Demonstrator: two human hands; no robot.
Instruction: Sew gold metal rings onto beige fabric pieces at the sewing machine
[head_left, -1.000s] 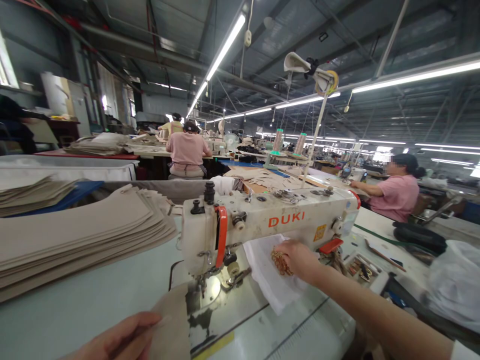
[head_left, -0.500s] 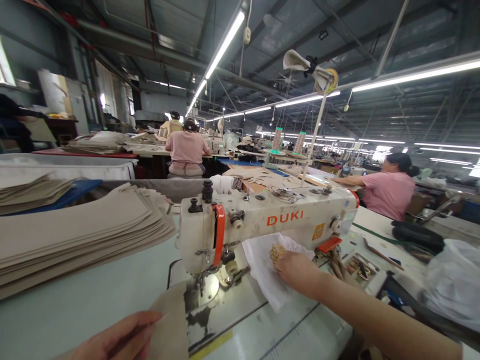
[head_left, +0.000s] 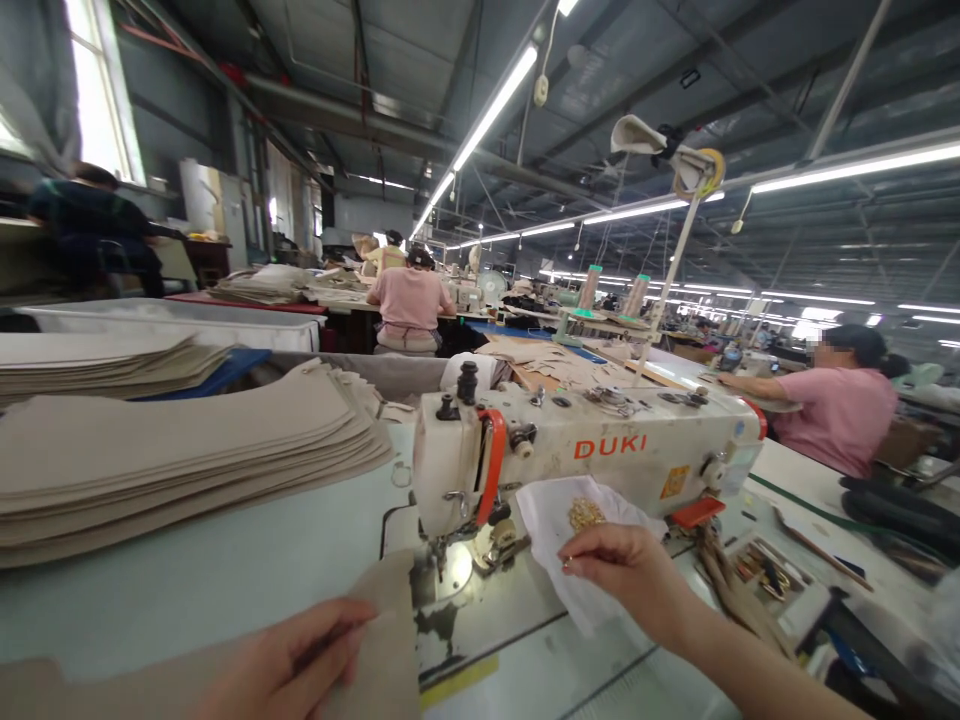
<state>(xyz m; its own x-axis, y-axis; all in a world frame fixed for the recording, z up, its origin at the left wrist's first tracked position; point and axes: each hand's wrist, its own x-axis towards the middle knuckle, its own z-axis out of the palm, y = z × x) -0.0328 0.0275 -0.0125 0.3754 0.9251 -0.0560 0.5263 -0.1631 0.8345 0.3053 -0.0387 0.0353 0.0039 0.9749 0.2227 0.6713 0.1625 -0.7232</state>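
My right hand [head_left: 634, 580] pinches a small gold-coloured metal piece [head_left: 567, 563] between thumb and fingertips; its exact kind is too small to make out. Just behind it, a pile of similar gold pieces [head_left: 585, 514] lies on a white cloth [head_left: 540, 505] spread against the sewing machine [head_left: 555, 440]. At lower left, my left hand [head_left: 300, 655] has its thumb and fingers closed on a beige fabric panel [head_left: 394, 620]. The panel's right edge lies beside the machine's lit needle area [head_left: 454, 570].
A tall stack of beige panels [head_left: 195, 440] fills the table's left side. Right of the machine stands a small tray [head_left: 780, 575] of metal bits. One co-worker [head_left: 411, 300] sits ahead with their back turned, another person [head_left: 836, 405] at right, and a third [head_left: 94, 225] far left.
My right hand has drawn back from the gold pile toward me, with a small gold piece in its fingertips. My left hand and the panel stay beside the machine. The view has swung left.
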